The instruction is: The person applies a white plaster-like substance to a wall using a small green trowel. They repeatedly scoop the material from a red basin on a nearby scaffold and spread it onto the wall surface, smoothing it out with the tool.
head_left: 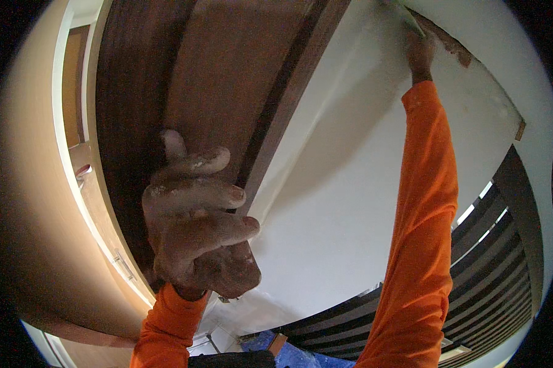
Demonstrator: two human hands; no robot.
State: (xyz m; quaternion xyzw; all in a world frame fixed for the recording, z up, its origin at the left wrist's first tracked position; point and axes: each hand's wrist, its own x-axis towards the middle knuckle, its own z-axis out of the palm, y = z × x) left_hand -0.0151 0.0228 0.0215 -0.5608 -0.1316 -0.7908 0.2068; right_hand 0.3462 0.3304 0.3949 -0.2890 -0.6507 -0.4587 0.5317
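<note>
Fingers of the left hand curl loosely, holding nothing visible, in front of brown wood. The right hand is raised high beside a thin flat tool; blur hides whether it grips it. Around it spreads a white wall, which looks largely coated. Rough brown patches along its upper edge seem left to cover.

Clock on view centre: wooden panel at 11, left hand at 8, overlapping panel's lower end; wall surface runs 1 to 6, right of panel; right hand before it at 1–2; slatted structure at 4; sheet at 6.
</note>
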